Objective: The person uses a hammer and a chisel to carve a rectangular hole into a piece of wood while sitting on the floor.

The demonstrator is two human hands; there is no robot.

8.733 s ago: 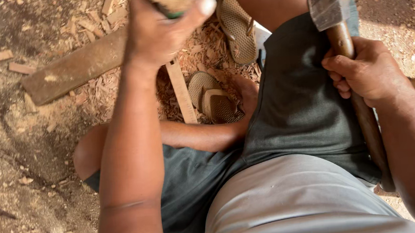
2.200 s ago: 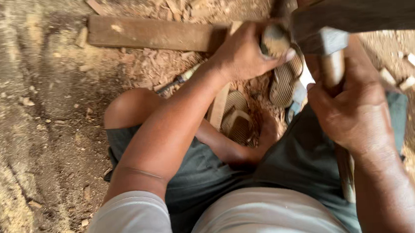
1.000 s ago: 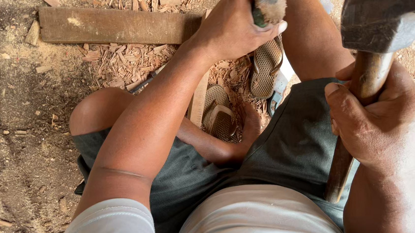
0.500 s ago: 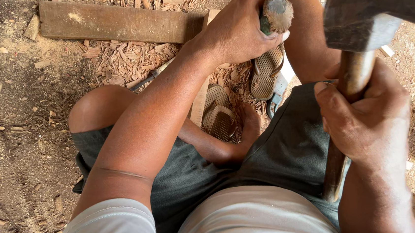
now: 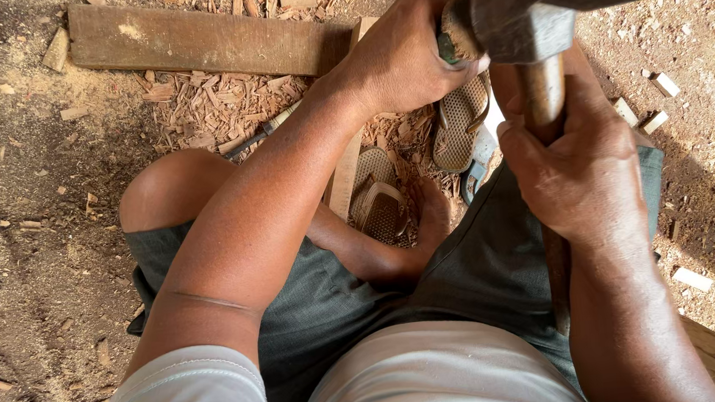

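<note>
My left hand (image 5: pixel 404 57) is wrapped around a chisel (image 5: pixel 453 39), whose worn round butt end shows by my thumb. My right hand (image 5: pixel 581 173) grips the wooden handle of a hammer (image 5: pixel 523 31). The hammer's dark metal head sits right against the chisel's butt end. The chisel's blade is hidden behind my hand and the hammer. I am seated with my legs folded, in grey shorts (image 5: pixel 323 306), and a sandalled foot (image 5: pixel 379 203) lies below my hands.
A long wooden plank (image 5: pixel 192 44) lies on the dirt at the top left, with wood chips (image 5: pixel 223 109) heaped below it. A thin wooden strip (image 5: pixel 345 175) and a second sandal (image 5: pixel 462 120) lie under my hands. Small wood blocks (image 5: pixel 663 83) dot the sawdust at right.
The hammer has swung down and left from its raised position until its head meets the chisel's butt end. My left hand has kept its hold on the chisel.
</note>
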